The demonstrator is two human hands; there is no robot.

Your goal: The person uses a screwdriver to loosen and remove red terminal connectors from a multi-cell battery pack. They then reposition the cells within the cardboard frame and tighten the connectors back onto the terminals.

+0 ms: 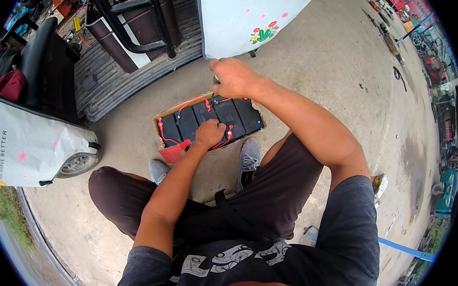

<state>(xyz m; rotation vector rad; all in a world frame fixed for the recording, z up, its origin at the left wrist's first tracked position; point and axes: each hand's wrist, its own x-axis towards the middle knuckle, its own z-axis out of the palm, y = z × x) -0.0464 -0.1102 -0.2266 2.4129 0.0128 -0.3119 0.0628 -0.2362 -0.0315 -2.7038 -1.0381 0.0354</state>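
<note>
Between my feet sits a cardboard box (183, 101) holding several black batteries (251, 116) linked by red cables (169, 140), with a flat red piece (173, 153) at its front left corner. My left hand (209, 132) rests over the middle batteries with fingers curled; what they hold, if anything, is hidden. My right hand (233, 77) is raised above the box's back edge, close under the white flowered panel (255, 10), its fingers closed around a small pale object that is mostly hidden.
Behind the box is a vehicle's ribbed footboard (110, 95) with black tubing (144, 46). A white panel (19, 145) and wheel (75, 163) stand at left. Concrete floor (340, 68) extends right, toward scattered parts and clutter (441, 182). A blue bar (406, 249) lies low at right.
</note>
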